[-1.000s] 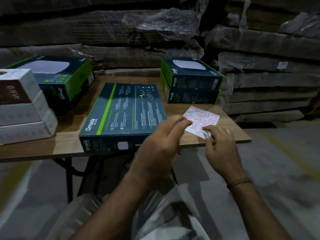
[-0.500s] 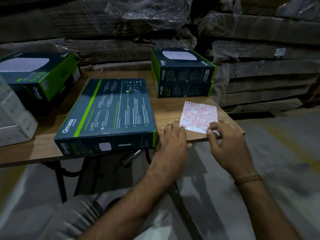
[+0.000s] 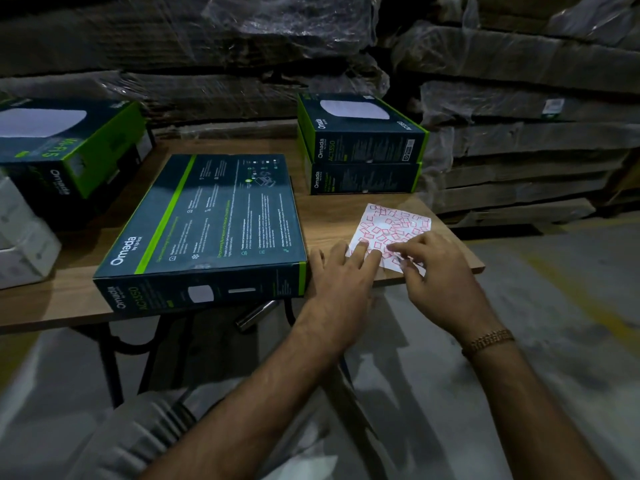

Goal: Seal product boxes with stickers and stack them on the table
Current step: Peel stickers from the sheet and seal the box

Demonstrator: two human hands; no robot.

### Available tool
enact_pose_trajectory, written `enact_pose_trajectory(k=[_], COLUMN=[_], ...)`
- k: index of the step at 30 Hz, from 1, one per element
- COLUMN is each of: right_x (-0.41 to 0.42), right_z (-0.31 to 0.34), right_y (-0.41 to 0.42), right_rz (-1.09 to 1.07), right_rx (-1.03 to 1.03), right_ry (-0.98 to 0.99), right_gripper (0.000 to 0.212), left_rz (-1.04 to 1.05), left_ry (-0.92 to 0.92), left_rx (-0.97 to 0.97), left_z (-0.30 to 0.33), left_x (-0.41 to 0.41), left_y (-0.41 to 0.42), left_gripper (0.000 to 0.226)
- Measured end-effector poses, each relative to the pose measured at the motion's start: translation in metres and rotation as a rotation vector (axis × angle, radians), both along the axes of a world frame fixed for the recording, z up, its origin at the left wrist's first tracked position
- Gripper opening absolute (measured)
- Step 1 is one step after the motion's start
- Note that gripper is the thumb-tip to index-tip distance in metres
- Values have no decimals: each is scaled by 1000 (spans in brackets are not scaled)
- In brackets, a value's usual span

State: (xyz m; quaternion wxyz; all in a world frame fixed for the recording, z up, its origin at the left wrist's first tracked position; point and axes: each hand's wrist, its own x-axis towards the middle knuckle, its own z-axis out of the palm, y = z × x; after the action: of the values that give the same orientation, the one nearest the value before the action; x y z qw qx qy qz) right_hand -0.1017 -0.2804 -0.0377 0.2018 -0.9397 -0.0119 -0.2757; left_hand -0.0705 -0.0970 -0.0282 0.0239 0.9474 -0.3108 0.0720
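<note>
1. We note the table (image 3: 69,303) carries a flat box (image 3: 207,216) at its front edge, probably within reach for sealing.
2. A two-box stack (image 3: 360,147) sits behind, likely finished.
3. Sticker sheet (image 3: 391,226) lies right of the box.
4. Left hand (image 3: 341,275), fingers straight, pins the sheet.
5. Right hand (image 3: 436,271) pinches at a sticker, apparently peeling.

The right hand (image 3: 440,278) covers the near corner of the sticker sheet (image 3: 394,226), so its fingertips may be pinching a sticker; that cannot be told. White boxes (image 3: 20,244) run off the left edge, their print too blurred to read
</note>
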Motion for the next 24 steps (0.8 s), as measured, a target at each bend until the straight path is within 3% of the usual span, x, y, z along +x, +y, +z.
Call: enact_pose_trajectory(k=[15,24], right_x=[3,19], right_z=[14,19], right_y=[-1,8], right_rz=[31,63], right_rx=[-73,-32], right_ry=[23,107], right_gripper=[15,29], left_rz=[27,26], left_ry=[29,91], left_rx=[-58,-91], left_z=[-1,4], left_x=[0,2], left_y=[1,1], left_gripper=[82,75])
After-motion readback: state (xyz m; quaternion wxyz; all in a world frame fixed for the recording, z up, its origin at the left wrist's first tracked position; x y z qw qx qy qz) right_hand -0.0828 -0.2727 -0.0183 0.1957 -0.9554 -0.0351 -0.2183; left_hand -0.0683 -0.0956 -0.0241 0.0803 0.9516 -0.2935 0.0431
